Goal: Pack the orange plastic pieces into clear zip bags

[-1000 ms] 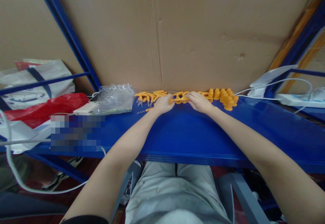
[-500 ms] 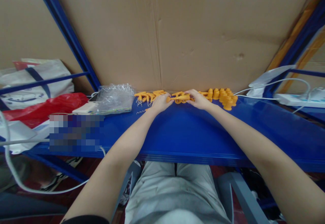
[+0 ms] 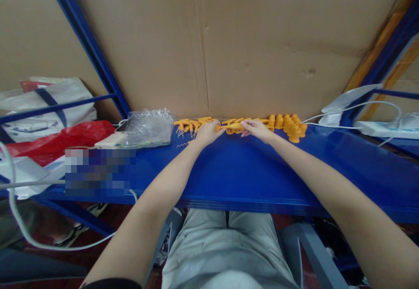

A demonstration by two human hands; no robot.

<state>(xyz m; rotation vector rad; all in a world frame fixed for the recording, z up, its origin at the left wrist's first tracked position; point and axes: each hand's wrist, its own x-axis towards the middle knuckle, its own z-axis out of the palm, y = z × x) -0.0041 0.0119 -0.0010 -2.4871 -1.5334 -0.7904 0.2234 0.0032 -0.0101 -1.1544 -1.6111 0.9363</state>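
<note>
We have both hands at the far edge of the blue table [image 3: 229, 171], the left hand [image 3: 207, 132] and the right hand [image 3: 258, 129] pinching opposite ends of one orange plastic piece [image 3: 233, 126] that lies against the cardboard wall [image 3: 248, 44]. To its right stands a cluster of orange pegs [image 3: 291, 126], which we judge finished. To its left a heap of loose orange pieces [image 3: 191, 124] with small springs [image 3: 182, 133] waits, so we judge the work partway through.

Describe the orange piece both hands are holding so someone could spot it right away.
Look along the back edge of the blue shelf, against the cardboard. Among the orange plastic parts there, it is the long piece pinched between the left hand and right hand.
</note>
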